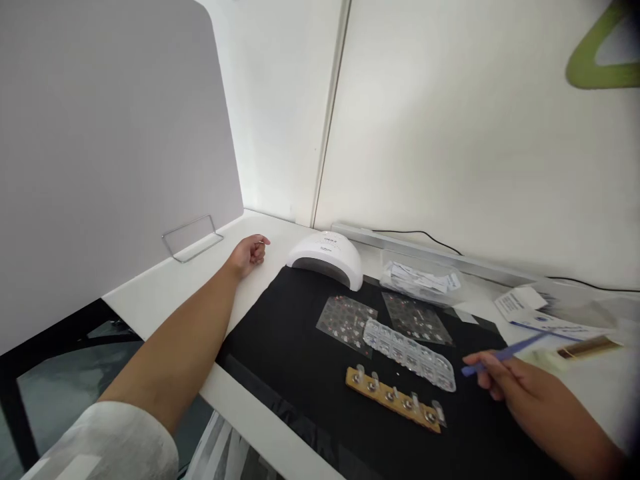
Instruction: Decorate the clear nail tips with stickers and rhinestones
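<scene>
From the head view, the white lamp (327,253) sits at the back of the black mat (305,347). To its left, the left hand (249,255) is near the white table (197,293), fingers curled in. I cannot tell if it has something tiny. Far to the lamp's right, the right hand (517,387) pinches a blue stick (525,345) like a pencil, maybe to aim its tip well.

In front of the lamp and to its right lie two see-through sheets (345,320), one by the bumpy clear tray (410,353). Closer to the person is the brown strip (381,392) with round metal bits. It holds small clear pieces (415,402) up off the mat, maybe so they are easy to reach.
</scene>
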A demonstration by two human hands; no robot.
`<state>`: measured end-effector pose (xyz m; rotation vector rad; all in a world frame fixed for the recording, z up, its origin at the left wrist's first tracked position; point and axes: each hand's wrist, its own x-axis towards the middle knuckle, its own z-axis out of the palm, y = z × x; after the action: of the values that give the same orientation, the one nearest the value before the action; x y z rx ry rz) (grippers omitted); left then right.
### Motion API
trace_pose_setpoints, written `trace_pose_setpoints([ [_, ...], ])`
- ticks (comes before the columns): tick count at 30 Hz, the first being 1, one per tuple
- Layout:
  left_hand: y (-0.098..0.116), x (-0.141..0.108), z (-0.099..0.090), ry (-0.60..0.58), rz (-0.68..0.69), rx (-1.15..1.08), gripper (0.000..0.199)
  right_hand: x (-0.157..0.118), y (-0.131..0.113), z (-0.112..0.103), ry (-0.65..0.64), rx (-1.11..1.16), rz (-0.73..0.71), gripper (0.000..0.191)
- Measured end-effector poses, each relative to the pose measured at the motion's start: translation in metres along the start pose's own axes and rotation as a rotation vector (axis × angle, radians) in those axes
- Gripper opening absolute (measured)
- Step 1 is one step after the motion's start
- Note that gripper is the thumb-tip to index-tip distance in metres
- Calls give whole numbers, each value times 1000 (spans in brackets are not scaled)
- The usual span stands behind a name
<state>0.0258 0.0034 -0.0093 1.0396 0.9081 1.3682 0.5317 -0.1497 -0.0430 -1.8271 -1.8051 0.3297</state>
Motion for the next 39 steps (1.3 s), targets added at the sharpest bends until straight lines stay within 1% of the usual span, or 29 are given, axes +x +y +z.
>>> trace_pose_setpoints([
  [1, 0, -1, 1, -1, 3, 5, 15, 1, -9, 0, -70, 6, 20, 49],
  [4, 1, -2, 2, -1, 7, 20, 16, 0, -23, -4, -86, -1, 19, 48],
  [5, 2, -1, 2, 0, 6, 25, 16, -2, -24, -6, -63, 1, 15, 48],
  [6, 2, -1, 2, 1, 5, 30, 17, -5, -25, -8, -11, 8, 22, 49],
  [8, 2, -1, 2, 4, 2, 37, 17, -9, -23, -12, 142, 22, 62, 49],
  [9, 2, 0, 2, 5, 2, 40, 17, -10, -23, -12, 193, 22, 79, 50],
  [10, 2, 0, 2, 5, 1, 42, 17, -10, -23, -12, 197, 17, 86, 50],
  [11, 2, 0, 2, 6, -1, 43, 17, -8, -23, -11, 155, 9, 83, 51],
  [13, 2, 0, 2, 10, -5, 46, 18, -3, -25, -8, -13, 0, 67, 53],
  [14, 2, 0, 2, 12, -7, 47, 18, -1, -26, -6, -70, -1, 69, 54],
  [15, 2, 0, 2, 15, -8, 47, 18, 2, -28, -5, -101, -2, 74, 56],
  [19, 2, -1, 2, 24, -6, 48, 19, 3, -31, -5, -94, 16, 72, 58],
  [26, 4, -2, 4, 20, -8, 59, 17, -2, -28, -11, -86, 121, 154, 58],
  [29, 4, -2, 4, 14, -7, 68, 17, -4, -28, -13, -19, 146, 142, 55],
  [32, 3, -2, 4, 14, -2, 75, 17, -6, -29, -14, 58, 169, 91, 53],
  [33, 3, -1, 4, 15, 0, 76, 17, -6, -29, -14, 52, 171, 76, 52],
  [37, 1, 0, 2, 27, 5, 75, 17, -4, -32, -12, -57, 109, 63, 46],
  [39, 1, 1, 2, 37, 8, 75, 16, -4, -33, -12, -71, 68, 53, 44],
])
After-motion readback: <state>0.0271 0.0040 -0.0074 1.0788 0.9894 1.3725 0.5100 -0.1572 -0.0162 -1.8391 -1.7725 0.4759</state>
